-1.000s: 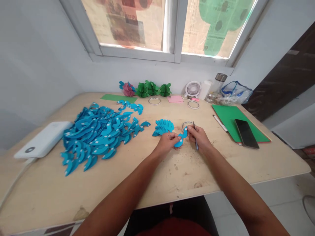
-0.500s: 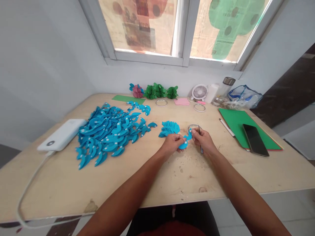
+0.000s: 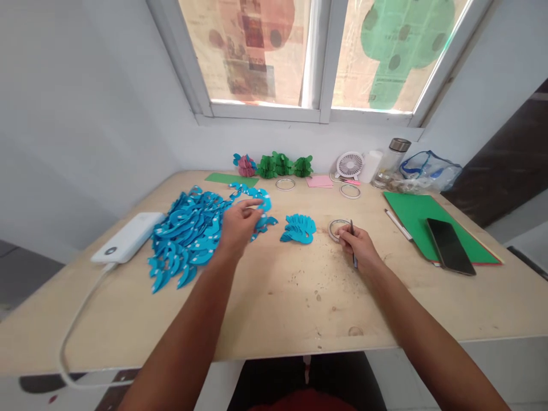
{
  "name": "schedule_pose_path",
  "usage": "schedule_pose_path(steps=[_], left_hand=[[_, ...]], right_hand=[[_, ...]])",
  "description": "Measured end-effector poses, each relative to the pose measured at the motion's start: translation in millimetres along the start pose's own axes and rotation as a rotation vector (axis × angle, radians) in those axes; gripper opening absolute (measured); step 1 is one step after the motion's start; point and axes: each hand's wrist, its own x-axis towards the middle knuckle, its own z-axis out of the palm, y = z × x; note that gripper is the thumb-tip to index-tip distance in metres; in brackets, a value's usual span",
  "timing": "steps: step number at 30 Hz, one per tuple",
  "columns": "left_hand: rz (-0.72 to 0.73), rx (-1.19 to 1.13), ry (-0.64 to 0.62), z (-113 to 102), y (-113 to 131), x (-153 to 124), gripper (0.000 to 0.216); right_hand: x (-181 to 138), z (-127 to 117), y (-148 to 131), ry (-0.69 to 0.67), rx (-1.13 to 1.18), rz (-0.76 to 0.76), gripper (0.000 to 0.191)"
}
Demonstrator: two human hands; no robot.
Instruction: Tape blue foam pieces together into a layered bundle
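Hovering over the blue pieces (image 3: 184,228) toward the left edge of the desk (image 3: 274,319), the left hand (image 3: 238,228) showed loosely parted fingers, any hold unclear; the right hand (image 3: 359,248) gripped a dark tool (image 3: 351,226). Picking or laying seemed underway, calling next for light fingers.
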Motion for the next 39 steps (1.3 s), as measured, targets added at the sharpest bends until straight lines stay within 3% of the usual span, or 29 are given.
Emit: schedule_pose_path(steps=[3, 6, 8, 12, 14, 16, 20, 28, 39], left_hand=[[0.169, 0.467, 0.223, -33, -18, 13, 0.031], [0.392, 0.732, 0.325, -37, -32, 12, 0.029], [0.497, 0.754, 0.236, -21, -36, 1, 0.025], [0.65, 0.753, -0.18, 33, -35, -23, 0.019], [0.689, 0.81, -0.294, 54, -33, -30, 0.016], [0.73, 0.883, -0.375, 68, -32, -31, 0.016], [0.735, 0.977, -0.421, 77, -33, -30, 0.015], [0.662, 0.811, -0.426, 76, -40, -32, 0.012], [0.818, 0.447, -0.427, 77, -25, -45, 0.013]], right_hand=[[0, 1, 0, -0.029, 0.035, -0.014, 0.023], [0, 2, 1, -0.041, 0.037, -0.024, 0.021], [1, 3, 3, -0.039, 0.023, -0.031, 0.02], [-1, 4, 4, -0.053, -0.017, -0.017, 0.023], [-1, 5, 3, -0.068, -0.039, 0.007, 0.026], [-2, 6, 4, -0.084, -0.064, 0.025, 0.028], [0, 9, 6, -0.108, -0.121, 0.048, 0.028], [0, 11, 9, -0.086, -0.168, 0.056, 0.023], [1, 14, 9, 0.036, -0.128, 0.024, 0.033]])
